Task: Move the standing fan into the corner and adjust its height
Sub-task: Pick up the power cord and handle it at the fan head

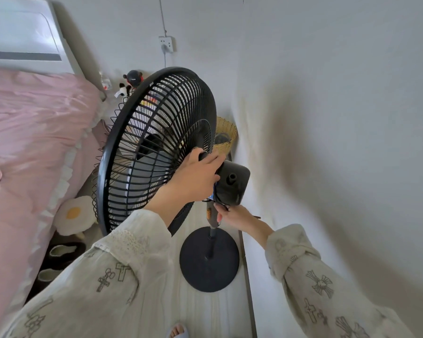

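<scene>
Standing fan (pixel 156 147) | upright on the floor between bed (pixel 34 132) and wall (pixel 327 142), base (pixel 209 259) beside the skirting | left hand (pixel 195 176) wraps the motor neck, likely steadying the head | right hand (pixel 232 215) pinches the pole (pixel 211 215) under the motor housing (pixel 232 184), probably at the height lock

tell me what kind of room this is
Most likely a bedroom: a bed with pink bedding and a white headboard fills the left side, plush toys sit beside it, and the standing fan stands by the wall.
</scene>
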Demonstrator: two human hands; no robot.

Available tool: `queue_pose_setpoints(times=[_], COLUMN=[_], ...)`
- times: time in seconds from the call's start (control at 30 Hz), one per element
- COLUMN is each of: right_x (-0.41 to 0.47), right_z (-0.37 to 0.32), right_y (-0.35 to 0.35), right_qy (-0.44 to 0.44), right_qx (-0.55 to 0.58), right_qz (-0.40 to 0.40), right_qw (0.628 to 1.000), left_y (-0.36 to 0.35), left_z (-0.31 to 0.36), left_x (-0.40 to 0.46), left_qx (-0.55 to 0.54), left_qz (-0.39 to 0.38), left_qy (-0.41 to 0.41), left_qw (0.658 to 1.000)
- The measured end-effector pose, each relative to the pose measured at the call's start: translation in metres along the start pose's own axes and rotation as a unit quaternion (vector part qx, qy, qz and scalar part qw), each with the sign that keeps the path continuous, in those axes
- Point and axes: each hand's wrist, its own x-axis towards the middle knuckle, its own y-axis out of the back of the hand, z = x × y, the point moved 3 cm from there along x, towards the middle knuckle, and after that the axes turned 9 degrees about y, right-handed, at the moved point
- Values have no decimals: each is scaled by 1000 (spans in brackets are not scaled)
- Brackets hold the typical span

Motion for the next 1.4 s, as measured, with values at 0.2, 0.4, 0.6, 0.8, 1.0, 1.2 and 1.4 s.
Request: queue_pose_setpoints(times=[0.2,0.4,0.6,0.8,1.0,1.2,1.4], right_x=[11,33,46,44,38,31,17], right_z=[20,23,11,11,-9,-54,-77], right_y=[15,23,22,57,133,153,156], right_qy=[-28,-6,61,-101,-173,-133,-86], right_qx=[-93,-80,20,-80,-48,-67,-13], right_qz=[-17,-114,-136,-222,-178,-128,-36], right_qw=[995,990,989,967,968,981,996], left_y=[-5,-6,-8,-13,-14,-14,-17], left_z=[3,-1,-3,-2,-5,-2,-1], left_x=[-5,-3,-1,-5,-8,-4,-4], left_qx=[-37,-79,-119,-127,-136,-118,-118], left_qz=[9,8,25,25,27,26,40], left_qy=[13,19,27,26,28,30,38], left_qw=[999,997,992,991,990,992,991])
